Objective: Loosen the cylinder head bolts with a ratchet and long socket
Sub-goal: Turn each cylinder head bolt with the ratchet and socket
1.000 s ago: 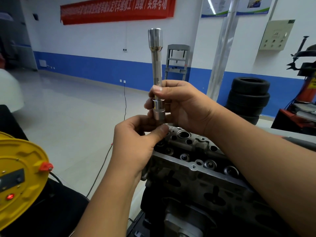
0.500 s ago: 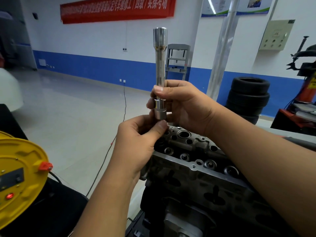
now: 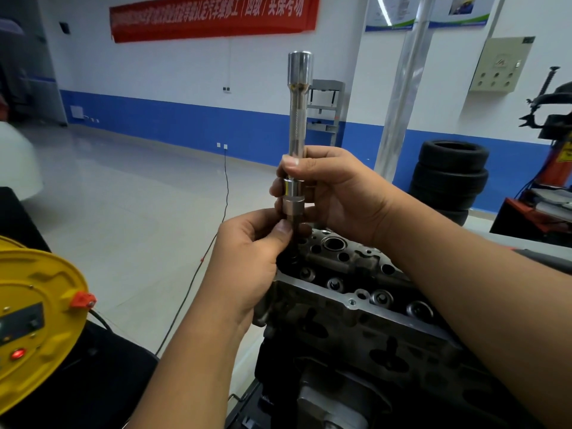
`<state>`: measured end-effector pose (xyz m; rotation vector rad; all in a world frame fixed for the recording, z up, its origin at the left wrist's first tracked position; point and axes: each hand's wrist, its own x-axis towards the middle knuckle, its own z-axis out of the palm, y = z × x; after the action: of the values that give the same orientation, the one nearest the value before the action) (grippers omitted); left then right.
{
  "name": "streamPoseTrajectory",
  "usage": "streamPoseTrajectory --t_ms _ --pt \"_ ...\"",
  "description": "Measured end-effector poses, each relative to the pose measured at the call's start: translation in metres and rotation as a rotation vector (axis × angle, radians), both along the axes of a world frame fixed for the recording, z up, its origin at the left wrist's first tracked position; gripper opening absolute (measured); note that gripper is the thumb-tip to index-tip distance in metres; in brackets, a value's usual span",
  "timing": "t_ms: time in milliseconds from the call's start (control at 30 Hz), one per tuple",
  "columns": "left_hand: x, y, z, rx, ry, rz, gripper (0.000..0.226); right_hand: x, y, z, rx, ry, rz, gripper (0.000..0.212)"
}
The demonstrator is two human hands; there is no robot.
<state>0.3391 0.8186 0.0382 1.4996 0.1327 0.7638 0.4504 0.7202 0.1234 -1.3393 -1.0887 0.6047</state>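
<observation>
A long chrome extension bar (image 3: 297, 119) stands upright over the near-left end of the grey cylinder head (image 3: 356, 280). A short silver socket (image 3: 293, 201) sits at its lower end, with a dark bit below it reaching down into a bolt hole. My right hand (image 3: 334, 190) grips the bar just above the socket. My left hand (image 3: 247, 255) pinches the dark part under the socket with thumb and fingers. No ratchet handle is in view. The bolt itself is hidden by my left hand.
A yellow cable reel (image 3: 34, 323) sits at the lower left on a dark surface. A black cable (image 3: 198, 267) runs across the floor. Stacked tyres (image 3: 448, 174) and a red machine (image 3: 551, 168) stand at the right. A metal pillar (image 3: 402, 97) rises behind the bar.
The bar's top has swung slightly rightward and the bar stands more upright. Both hands keep their hold at the socket end, shifted a little right.
</observation>
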Motion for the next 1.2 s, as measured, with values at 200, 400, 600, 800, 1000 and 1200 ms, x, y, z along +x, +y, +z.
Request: streamPoseTrajectory --t_ms 200,400,600,800,1000,1200 --pt "-0.0004 -0.0045 0.0001 0.022 -0.007 0.138 0.021 -0.0003 0.0014 -0.0007 -0.004 -0.002 0.022 0.017" --pt "-0.0001 -0.0052 -0.0002 -0.044 -0.066 0.157 0.016 -0.0015 0.0021 -0.0005 -0.015 -0.005 0.021 0.021" --pt "-0.0009 -0.003 0.0006 0.016 -0.002 0.052 0.029 -0.001 -0.0006 0.0004 -0.007 -0.004 -0.002 0.017" --pt "0.0017 -0.0025 -0.0022 -0.037 -0.031 0.146 0.016 -0.0027 0.001 0.0002 -0.014 -0.011 0.012 0.018" --pt "0.0009 -0.001 -0.0006 0.016 0.007 0.056 0.019 -0.0017 -0.0002 0.0001 -0.013 -0.02 0.006 0.017" --pt "0.0032 -0.0022 -0.0028 -0.035 -0.06 0.127 0.015 -0.0042 0.001 0.0006 -0.023 -0.024 0.007 0.02"
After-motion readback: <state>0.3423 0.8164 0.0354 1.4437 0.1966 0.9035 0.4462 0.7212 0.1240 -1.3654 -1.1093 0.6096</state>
